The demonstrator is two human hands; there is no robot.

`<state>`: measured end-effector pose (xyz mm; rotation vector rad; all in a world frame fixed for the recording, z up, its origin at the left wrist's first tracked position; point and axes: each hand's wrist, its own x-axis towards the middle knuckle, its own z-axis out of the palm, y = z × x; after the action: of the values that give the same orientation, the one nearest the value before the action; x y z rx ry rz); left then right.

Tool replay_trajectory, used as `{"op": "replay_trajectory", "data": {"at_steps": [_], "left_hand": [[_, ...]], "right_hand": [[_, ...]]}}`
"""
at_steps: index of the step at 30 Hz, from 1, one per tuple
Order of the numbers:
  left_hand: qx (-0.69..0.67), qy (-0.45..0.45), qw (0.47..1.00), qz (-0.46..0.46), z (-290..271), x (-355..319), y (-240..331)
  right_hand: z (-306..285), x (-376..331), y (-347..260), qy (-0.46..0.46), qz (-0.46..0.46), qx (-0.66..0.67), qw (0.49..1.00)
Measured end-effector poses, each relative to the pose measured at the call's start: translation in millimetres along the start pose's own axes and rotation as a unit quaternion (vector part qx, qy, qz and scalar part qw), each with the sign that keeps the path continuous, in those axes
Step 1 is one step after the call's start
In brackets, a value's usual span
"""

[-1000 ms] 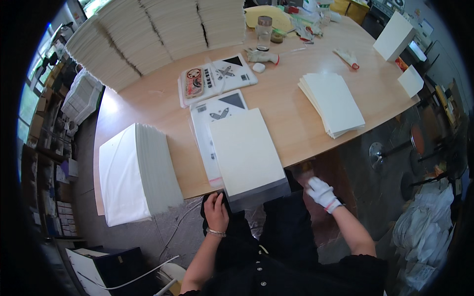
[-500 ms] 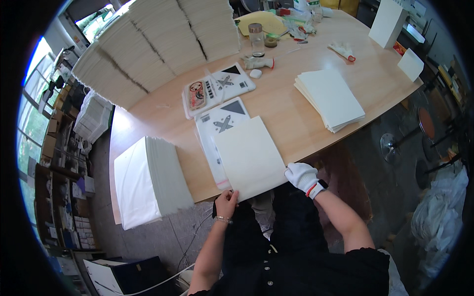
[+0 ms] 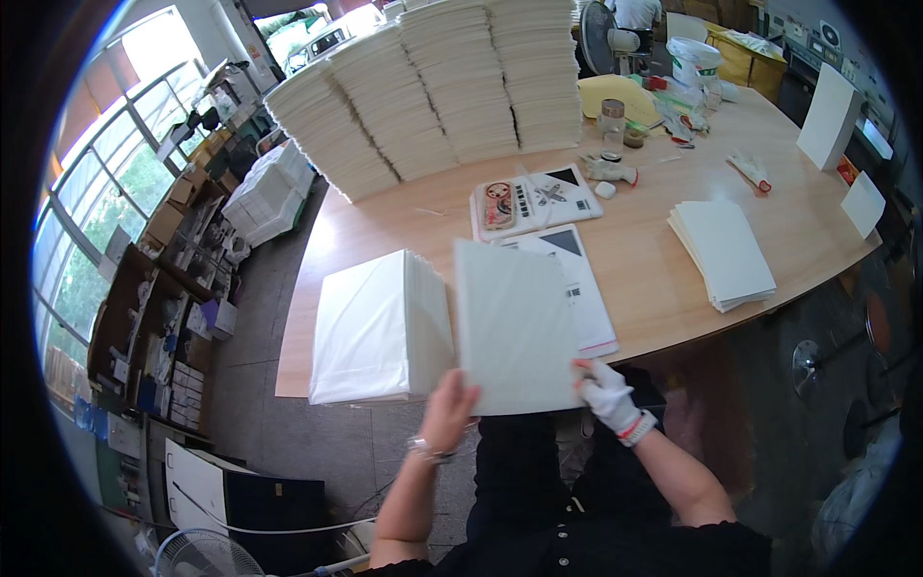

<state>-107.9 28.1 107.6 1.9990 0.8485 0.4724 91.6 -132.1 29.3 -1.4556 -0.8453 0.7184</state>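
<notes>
I see both grips clamped on the white sheet's (image 3: 514,327) bottom edge: left hand (image 3: 448,412), gloved right hand (image 3: 606,394), past the desk (image 3: 654,279) edge.

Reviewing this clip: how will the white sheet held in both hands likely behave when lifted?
The white sheet looks fairly stiff: it stands flat, unbent, held only at its lower edge by the left hand and gloved right hand. It is probably light, being thin. The glove suggests a smooth, perhaps slippery surface.
</notes>
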Motion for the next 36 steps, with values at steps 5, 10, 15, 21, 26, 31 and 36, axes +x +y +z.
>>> {"op": "replay_trajectory", "data": {"at_steps": [5, 10, 15, 21, 26, 31, 36], "left_hand": [[-0.132, 0.224, 0.965, 0.018, -133, -18, -23], [-0.096, 0.193, 0.964, -0.157, -183, -6, -108], [-0.194, 0.188, 0.951, -0.151, -190, -3, -124], [-0.131, 0.173, 0.965, -0.143, -200, 15, -164], [-0.238, 0.232, 0.938, -0.098, -205, 12, -190], [0.016, 0.558, 0.798, 0.227, -204, -12, -121], [0.187, 0.489, 0.839, 0.149, -147, -35, -51]], "right_hand": [[116, 67, -78, -0.057, -0.213, 0.003, 0.975], [193, 105, -71, -0.128, -0.216, -0.137, 0.958], [190, 91, -87, -0.094, -0.125, -0.193, 0.969], [209, 99, -44, 0.011, -0.247, -0.120, 0.961], [166, 94, -39, -0.009, -0.171, 0.127, 0.977], [-21, 52, -15, 0.137, -0.008, 0.078, 0.988], [-204, 26, 23, 0.458, 0.040, 0.283, 0.842]]}}
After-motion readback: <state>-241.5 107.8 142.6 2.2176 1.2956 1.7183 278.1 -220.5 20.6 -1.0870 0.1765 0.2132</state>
